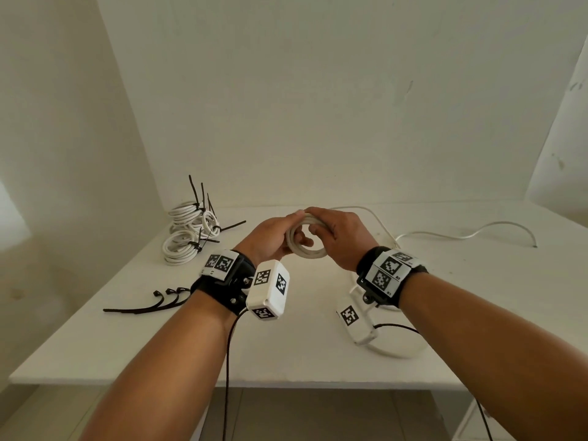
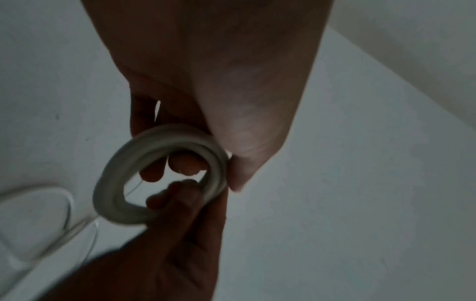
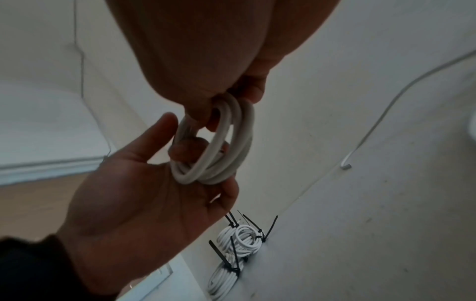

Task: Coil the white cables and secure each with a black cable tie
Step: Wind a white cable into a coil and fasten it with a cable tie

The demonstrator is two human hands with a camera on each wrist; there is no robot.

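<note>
Smooth white plastic-sheathed cable coil (image 1: pixel 306 239), matt white table (image 1: pixel 159 338) (black plastic cable ties (image 1: pixel 149 305), slightly glossy)

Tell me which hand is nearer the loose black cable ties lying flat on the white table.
Left. The left hand holds the white cable coil just right of and above the loose black cable ties; the right hand grips the coil's far side, farther away.

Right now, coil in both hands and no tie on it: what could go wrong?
1. The coil is untied; the left hand and right hand alone hold its loops, so releasing one to fetch a loose cable tie may let it spring open.
2. A trailing white cable still lies on the table; it could snag.
</note>
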